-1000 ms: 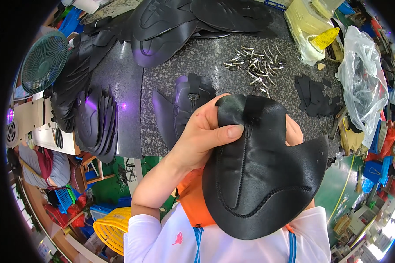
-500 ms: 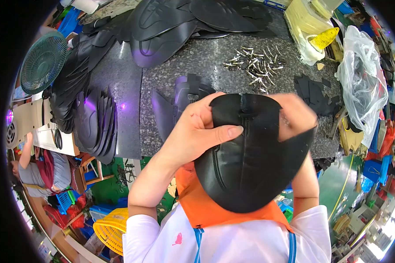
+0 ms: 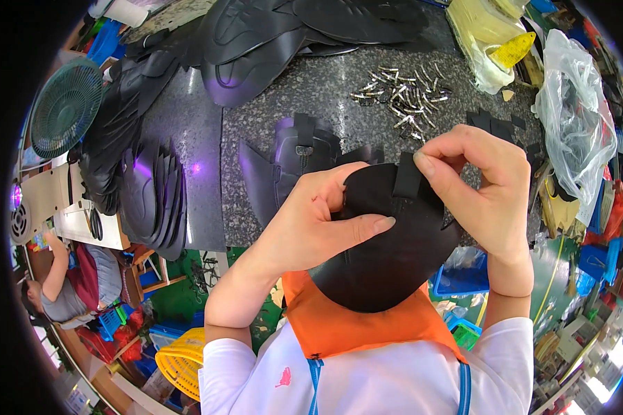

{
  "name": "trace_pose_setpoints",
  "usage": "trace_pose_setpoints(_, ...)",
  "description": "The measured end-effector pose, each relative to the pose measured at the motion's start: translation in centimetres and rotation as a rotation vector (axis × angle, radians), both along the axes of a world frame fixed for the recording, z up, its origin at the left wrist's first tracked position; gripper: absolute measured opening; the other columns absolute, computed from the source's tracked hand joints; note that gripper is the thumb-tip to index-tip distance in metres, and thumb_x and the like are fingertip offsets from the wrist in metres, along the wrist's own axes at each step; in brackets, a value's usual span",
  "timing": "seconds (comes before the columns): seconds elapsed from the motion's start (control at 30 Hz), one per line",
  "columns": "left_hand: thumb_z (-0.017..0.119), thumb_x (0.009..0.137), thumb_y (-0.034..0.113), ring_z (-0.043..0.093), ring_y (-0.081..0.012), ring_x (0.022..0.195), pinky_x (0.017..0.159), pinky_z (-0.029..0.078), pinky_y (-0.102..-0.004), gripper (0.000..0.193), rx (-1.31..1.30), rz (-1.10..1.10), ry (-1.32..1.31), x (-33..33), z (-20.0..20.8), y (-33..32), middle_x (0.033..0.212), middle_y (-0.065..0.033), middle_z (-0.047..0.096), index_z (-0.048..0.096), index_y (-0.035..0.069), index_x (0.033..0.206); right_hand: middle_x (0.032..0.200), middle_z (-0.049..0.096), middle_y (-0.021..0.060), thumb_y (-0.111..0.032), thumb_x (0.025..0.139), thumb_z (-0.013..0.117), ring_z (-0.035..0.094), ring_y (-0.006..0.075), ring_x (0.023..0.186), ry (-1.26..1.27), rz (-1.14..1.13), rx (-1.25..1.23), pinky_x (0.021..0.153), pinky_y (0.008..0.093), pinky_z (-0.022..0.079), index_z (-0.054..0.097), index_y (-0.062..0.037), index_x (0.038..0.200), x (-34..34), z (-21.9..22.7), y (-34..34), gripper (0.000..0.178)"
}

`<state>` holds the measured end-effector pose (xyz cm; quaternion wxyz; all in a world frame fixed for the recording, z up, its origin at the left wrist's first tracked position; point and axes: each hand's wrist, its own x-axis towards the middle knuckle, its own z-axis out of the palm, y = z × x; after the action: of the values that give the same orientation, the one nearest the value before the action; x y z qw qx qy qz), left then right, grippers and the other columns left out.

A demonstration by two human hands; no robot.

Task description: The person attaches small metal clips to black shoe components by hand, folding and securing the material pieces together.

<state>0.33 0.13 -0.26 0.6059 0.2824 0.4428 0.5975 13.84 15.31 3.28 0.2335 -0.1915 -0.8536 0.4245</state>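
A curved black leather-like shoe upper (image 3: 377,266) is held up in front of my chest. My left hand (image 3: 304,221) grips its left side, with the thumb across the front face and the other fingers behind. At the upper's top edge is a short black strip (image 3: 408,178), which my right hand (image 3: 481,187) pinches by its corner between thumb and forefinger. Whether the strip is fixed to the upper I cannot tell. Just beyond my left hand, a similar black upper with a small metal buckle (image 3: 304,146) lies on the stone tabletop (image 3: 256,124).
Small shiny metal pieces (image 3: 407,100) are heaped beyond my hands. Black strips (image 3: 495,126) lie at right, by a clear plastic bag (image 3: 571,117). Stacked black uppers (image 3: 152,200) stand left; more pieces (image 3: 249,41) cover the back. A green fan (image 3: 67,107) and a seated person (image 3: 83,283) are further left.
My right hand has come from behind the upper to its top edge and now pinches the black strip there. The upper has turned and tilted, while my left hand keeps its grip.
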Motion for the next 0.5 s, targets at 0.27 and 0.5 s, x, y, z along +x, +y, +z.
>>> trace_pose_setpoints(0.27, 0.062, 0.083, -0.005, 0.055, -0.0057, 0.092, 0.082, 0.046, -0.0228, 0.030, -0.007, -0.006, 0.001, 0.1, 0.0, 0.0, 0.099, -0.0019, 0.061, 0.054, -0.003, 0.113, 0.064, 0.059, 0.0037, -0.004, 0.076, 0.067, 0.055, 0.0087, 0.053, -0.031, 0.016, -0.023, 0.048, 0.0221, 0.043, 0.064, -0.0007, 0.077, -0.2, -0.2, 0.1, 0.005)
trace_pose_setpoints(0.5, 0.063, 0.083, -0.004, 0.056, -0.0059, 0.090, 0.081, 0.047, -0.0230, 0.030, -0.013, -0.009, 0.038, 0.1, -0.1, 0.1, 0.098, -0.0020, 0.062, 0.055, -0.003, 0.112, 0.067, 0.055, -0.0019, -0.007, 0.082, 0.062, 0.048, 0.0042, 0.063, -0.208, 0.113, -0.336, 0.058, 0.0208, 0.039, 0.059, 0.0018, 0.077, -0.6, -0.8, 1.4, 0.010)
